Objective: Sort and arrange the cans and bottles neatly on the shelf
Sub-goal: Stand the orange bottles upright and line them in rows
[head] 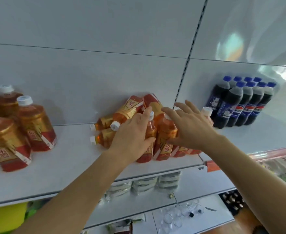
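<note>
Tea bottle (149, 132) is gripped by left hand (132, 132) beside toppled bottles (115, 122); right hand (189, 125) is spread, empty; standing upright is judged next.

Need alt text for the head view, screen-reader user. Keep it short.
Left hand grips an upright tea bottle in a jumbled pile on a white shelf; the open right hand reaches over the bottles beside it. More tea bottles stand far left, cola bottles far right.

bare shelf (71, 156) between upright tea bottles (36, 125) at left and toppled tea bottles (122, 115) mid-shelf; cola pack (243, 105) blocks the right; back panel (88, 81) close behind; front edge open.
</note>
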A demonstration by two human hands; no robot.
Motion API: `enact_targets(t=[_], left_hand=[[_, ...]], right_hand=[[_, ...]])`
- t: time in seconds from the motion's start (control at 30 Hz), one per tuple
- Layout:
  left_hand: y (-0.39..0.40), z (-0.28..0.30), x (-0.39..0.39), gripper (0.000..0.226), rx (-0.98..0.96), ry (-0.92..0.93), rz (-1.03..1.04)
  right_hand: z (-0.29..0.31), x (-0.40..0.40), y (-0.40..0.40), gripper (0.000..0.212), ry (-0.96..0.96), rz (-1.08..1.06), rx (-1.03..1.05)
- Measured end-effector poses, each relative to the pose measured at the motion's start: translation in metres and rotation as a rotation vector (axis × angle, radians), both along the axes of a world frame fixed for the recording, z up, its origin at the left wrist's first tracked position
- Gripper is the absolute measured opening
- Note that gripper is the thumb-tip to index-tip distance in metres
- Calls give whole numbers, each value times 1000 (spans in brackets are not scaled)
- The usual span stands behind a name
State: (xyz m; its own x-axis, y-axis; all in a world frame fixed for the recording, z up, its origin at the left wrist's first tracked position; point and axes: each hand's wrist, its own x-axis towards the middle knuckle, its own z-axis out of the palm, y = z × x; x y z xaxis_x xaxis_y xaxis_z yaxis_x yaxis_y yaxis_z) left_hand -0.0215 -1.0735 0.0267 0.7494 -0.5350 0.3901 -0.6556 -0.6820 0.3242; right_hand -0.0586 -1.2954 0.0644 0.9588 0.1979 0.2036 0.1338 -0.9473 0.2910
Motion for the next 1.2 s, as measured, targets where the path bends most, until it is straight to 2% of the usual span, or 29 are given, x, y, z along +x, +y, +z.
enact_targets(t=[0.13, 0.23, 0.4, 0.63, 0.7, 0.77, 0.87, 1.2], left_hand=[[8, -1, -11, 95, -59, 55, 3], [36, 1, -24, 94, -61, 50, 34], [107, 6, -42, 94, 2, 46, 144], [200, 9, -47, 94, 39, 28, 328], [223, 7, -40, 94, 59, 1, 386], [243, 4, -33, 92, 153, -102, 436], [261, 6, -25, 86, 242, -185, 422], [278, 0, -10, 89, 246, -247, 369]], right_hand=[[2, -6, 4, 106, -35, 89, 62], [5, -13, 25, 107, -14, 153, 132], [-1, -6, 89, 109, 8, 228, 200], [-21, 28, 194, 110, -91, 355, 275], [-22, 41, 219, 107, -83, 345, 290], [-23, 54, 239, 104, -83, 327, 297], [-24, 71, 260, 103, -70, 293, 305], [-29, 96, 288, 105, -71, 235, 309]])
